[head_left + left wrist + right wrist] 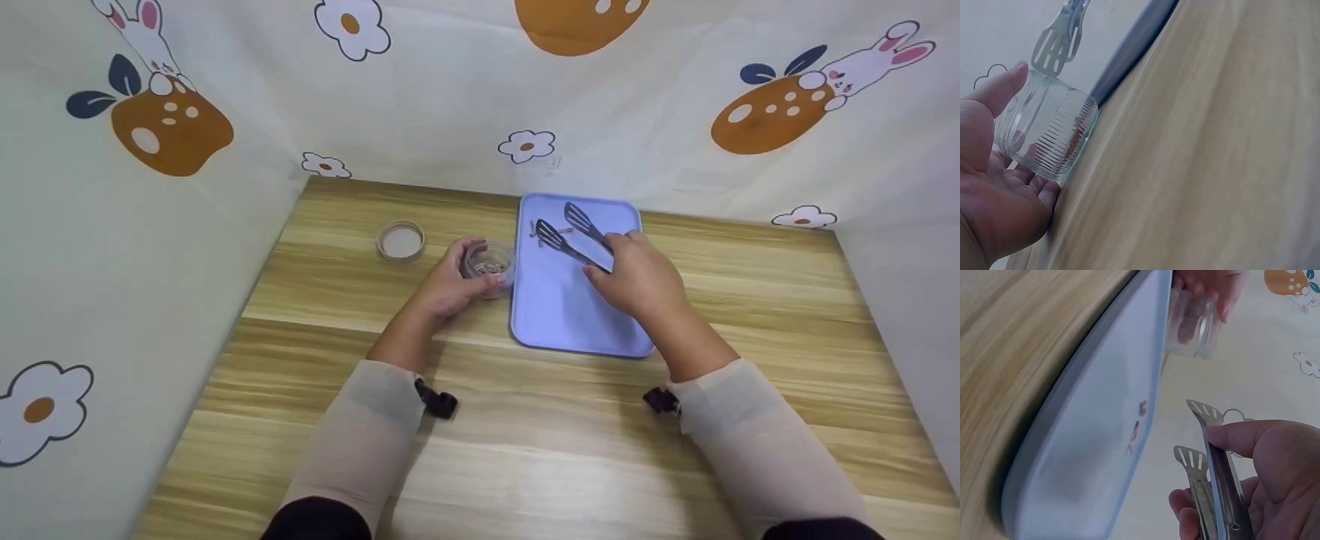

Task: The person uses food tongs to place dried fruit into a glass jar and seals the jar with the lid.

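My left hand [448, 286] holds a clear ribbed glass jar [1053, 124] standing on the table, thumb on one side and fingers round the other. Small reddish-brown bits [489, 268] lie at the jar's bottom. With my right hand [641, 274] I grip metal tongs [1221, 475] with slotted ends. The tongs' two ends are spread apart, above the far part of a light-blue tray [562, 322], and nothing shows between them. Several thin reddish-brown pieces [1134, 436] lie on that tray, partly hidden by the tongs in the head view.
A round lid [401, 241] lies on the wood-grain table [517, 442] to the left of the jar. The tray's left rim is right beside the jar. Printed cloth walls [435, 112] border the table at the back and both sides.
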A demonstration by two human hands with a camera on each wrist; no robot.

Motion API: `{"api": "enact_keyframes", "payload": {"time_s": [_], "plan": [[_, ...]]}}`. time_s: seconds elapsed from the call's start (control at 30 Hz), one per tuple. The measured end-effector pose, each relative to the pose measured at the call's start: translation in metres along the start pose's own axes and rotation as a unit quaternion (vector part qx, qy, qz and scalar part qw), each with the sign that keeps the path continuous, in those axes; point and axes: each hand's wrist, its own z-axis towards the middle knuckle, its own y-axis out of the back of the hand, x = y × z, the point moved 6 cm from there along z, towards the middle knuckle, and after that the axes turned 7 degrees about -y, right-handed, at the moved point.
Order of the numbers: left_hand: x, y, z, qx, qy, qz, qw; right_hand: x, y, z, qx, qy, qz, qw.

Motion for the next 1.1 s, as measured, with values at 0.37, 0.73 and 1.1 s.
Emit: {"api": "enact_keyframes", "payload": {"time_s": [0.37,0.73,1.1], "plan": [[-0.025,0.001,-0.007,0.048,0.026,-0.005,0.9985,-0.018,-0.010,0.021,-0.002,-0.019,-0.003,1.000],[0.000,-0.001,0.000,0.006,0.008,-0.029,0.9995,-0.021,-0.024,0.031,0.011,-0.024,-0.010,1.000],[-0.002,0.000,-0.001,-0.002,0.003,-0.011,0.9999,-0.023,-0.024,0.042,0.012,-0.022,-0.009,1.000]]}}
